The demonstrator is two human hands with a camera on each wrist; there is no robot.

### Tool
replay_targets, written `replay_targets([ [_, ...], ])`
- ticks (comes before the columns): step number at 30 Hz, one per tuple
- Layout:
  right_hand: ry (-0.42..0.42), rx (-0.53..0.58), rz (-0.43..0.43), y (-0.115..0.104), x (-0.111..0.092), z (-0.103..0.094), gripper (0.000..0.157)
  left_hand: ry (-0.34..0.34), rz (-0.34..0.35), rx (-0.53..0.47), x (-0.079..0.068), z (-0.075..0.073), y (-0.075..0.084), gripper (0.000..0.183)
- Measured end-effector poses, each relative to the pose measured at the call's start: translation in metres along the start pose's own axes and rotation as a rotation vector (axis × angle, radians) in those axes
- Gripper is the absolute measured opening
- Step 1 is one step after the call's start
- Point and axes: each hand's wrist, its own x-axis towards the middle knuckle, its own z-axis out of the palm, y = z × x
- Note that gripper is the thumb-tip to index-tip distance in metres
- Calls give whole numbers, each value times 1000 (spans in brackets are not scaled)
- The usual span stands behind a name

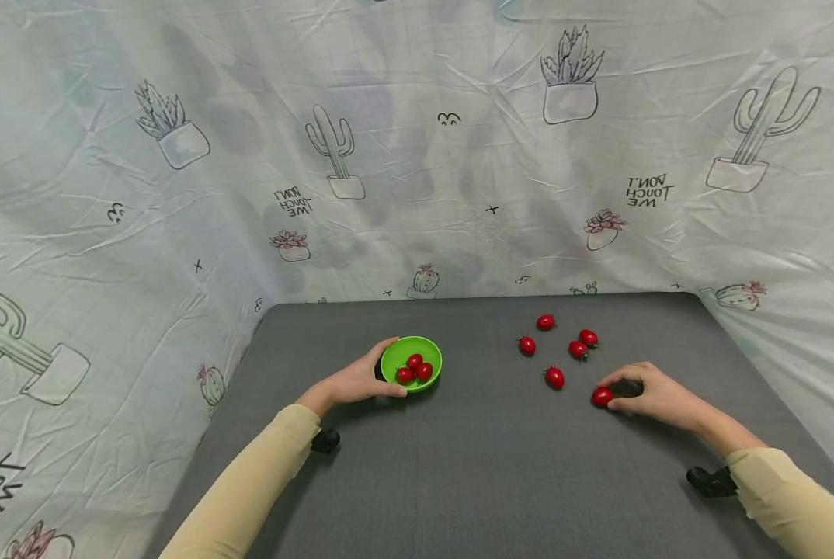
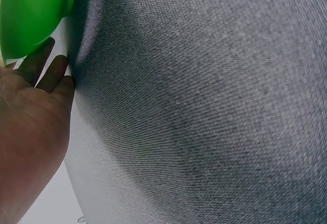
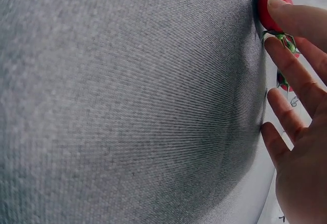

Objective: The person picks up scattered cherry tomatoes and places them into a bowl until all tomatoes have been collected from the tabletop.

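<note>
Sleeves: with 12 o'clock straight away from the person, a cream left sleeve (image 1: pixel 252 489) enters around 8 o'clock of the grey tabletop (image 1: pixel 501 481), a cream right sleeve (image 1: pixel 794 501) around 4.
Right hand: I see the right hand (image 1: pixel 658 397) pinching one red tomato (image 1: pixel 602 397) between thumb and forefinger, the fruit at the hand's 9 o'clock.
Left hand: the left hand (image 1: pixel 357 380) grips the green bowl (image 1: pixel 391 380) from its 9 o'clock side, thumb toward 6, fingers toward 10; the bowl sits at this hand's 2 to 3 o'clock, well apart from the right hand.
In the bowl: three tomatoes (image 1: pixel 415 362) huddle toward 6 o'clock; the head view shows them, while the left wrist view gives only the outer wall, with fingers beside it.
Pinched fruit's stem: the right wrist view reveals a green leafy top (image 3: pixel 278 37) near a fingertip; from the head it is hidden.
Loose tomatoes: five more (image 1: pixel 554 378) lie between 9 and 12 o'clock of the pinched one, two close together.
Cloth writing: "DON'T TOUCH ME", mirror-reversed, stands on the cactus-patterned cloth (image 1: pixel 396 233) near 1 and 10 o'clock.
</note>
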Motion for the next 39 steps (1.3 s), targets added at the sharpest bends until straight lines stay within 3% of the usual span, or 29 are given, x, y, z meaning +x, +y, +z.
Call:
replay_targets([
  [26,53,-20,7,-15,8,-6,31,4,3,-33,1,0,1,108],
  [39,69,13,-2,-50,18,-17,39,2,0,-17,2,0,-2,106],
])
